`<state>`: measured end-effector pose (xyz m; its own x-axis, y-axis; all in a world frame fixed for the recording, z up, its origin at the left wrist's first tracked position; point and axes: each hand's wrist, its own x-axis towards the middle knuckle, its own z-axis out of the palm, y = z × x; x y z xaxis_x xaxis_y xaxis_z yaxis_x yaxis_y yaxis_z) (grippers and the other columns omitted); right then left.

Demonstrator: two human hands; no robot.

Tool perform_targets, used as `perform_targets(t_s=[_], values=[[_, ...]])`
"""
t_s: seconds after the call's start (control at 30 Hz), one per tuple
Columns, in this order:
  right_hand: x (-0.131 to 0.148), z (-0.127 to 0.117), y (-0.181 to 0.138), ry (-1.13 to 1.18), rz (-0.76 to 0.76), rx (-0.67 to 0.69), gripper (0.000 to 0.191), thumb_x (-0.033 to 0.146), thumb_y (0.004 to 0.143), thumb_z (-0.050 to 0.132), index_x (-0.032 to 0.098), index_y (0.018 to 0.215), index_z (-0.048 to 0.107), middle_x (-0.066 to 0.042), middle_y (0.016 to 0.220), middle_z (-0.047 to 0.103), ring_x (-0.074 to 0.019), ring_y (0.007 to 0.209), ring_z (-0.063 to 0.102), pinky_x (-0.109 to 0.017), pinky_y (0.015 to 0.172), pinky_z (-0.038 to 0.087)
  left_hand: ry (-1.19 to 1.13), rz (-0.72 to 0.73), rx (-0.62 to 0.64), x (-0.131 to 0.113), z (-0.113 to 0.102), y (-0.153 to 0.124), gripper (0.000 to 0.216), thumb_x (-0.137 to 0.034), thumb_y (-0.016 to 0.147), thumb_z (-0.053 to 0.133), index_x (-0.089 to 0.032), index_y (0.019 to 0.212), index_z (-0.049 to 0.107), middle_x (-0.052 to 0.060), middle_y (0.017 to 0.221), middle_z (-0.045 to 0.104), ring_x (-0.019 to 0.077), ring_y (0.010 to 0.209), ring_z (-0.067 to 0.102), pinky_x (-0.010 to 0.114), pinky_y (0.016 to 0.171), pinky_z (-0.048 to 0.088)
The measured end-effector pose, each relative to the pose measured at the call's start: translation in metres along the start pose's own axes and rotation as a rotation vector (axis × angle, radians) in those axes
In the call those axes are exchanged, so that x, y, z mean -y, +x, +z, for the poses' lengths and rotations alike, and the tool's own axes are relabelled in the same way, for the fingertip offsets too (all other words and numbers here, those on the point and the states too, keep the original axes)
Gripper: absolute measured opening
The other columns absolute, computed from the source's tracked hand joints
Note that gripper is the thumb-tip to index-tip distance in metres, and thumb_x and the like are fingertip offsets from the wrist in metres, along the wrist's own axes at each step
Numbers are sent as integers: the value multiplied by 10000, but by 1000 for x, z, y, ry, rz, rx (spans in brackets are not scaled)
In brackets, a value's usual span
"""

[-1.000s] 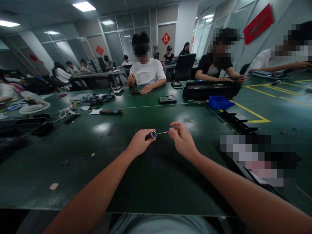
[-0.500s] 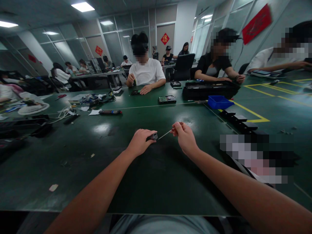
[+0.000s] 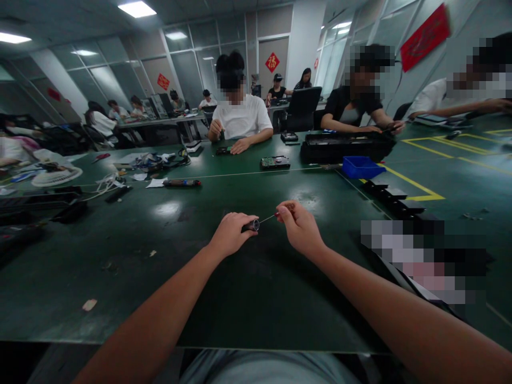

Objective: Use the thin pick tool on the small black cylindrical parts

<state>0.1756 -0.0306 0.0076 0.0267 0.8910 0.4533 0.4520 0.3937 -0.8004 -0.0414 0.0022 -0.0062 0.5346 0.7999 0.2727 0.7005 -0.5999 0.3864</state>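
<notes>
My left hand (image 3: 232, 233) is closed around a small dark cylinder (image 3: 254, 225), whose round end faces right; most of its body is hidden under my fingers. In my right hand (image 3: 298, 224) a screwdriver with a reddish handle is gripped between thumb and fingers. Its thin metal shaft (image 3: 267, 218) points left, and the tip meets the cylinder's round end; I cannot tell how far it goes in. Both hands are low over the green table (image 3: 224, 309).
Ahead lie a hard drive (image 3: 275, 162), a blue bin (image 3: 362, 167) and a dark pen-shaped tool (image 3: 182, 183). Black parts (image 3: 394, 198) line the right side. Cables and a white fan cover (image 3: 57, 176) sit at left. A person in white (image 3: 244, 117) works opposite.
My right hand has moved slightly left, bringing the screwdriver's tip from just beside the cylinder's end to it. The left hand keeps its hold with hardly any movement.
</notes>
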Motion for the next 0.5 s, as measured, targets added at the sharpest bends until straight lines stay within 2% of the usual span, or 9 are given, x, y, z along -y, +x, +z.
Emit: perform_targets(t_s=[0.23,0.37,0.5], values=[[0,-3,1,-110,-15,-21,223,378,978,448,223,908,592,-35,758,677,-201,720,655,-326,676,446,-72,-74,-24,-5,-3,0,316,-261,858,698,-229,1171,672,56,1089,693,247,1013,609,411,921,462],[3,-3,0,-99,5,-28,230,384,972,454,216,918,601,-39,757,677,-198,698,640,-324,659,444,-236,-184,-141,-7,-1,0,308,-242,832,716,-212,1133,656,61,1122,679,236,1035,619,391,929,482],[2,-3,0,-87,26,-25,243,401,975,458,214,924,605,-41,757,677,-198,687,636,-330,657,449,-493,-273,-283,-4,3,1,391,-280,891,638,-232,1271,555,64,1155,660,203,1024,631,368,935,494]])
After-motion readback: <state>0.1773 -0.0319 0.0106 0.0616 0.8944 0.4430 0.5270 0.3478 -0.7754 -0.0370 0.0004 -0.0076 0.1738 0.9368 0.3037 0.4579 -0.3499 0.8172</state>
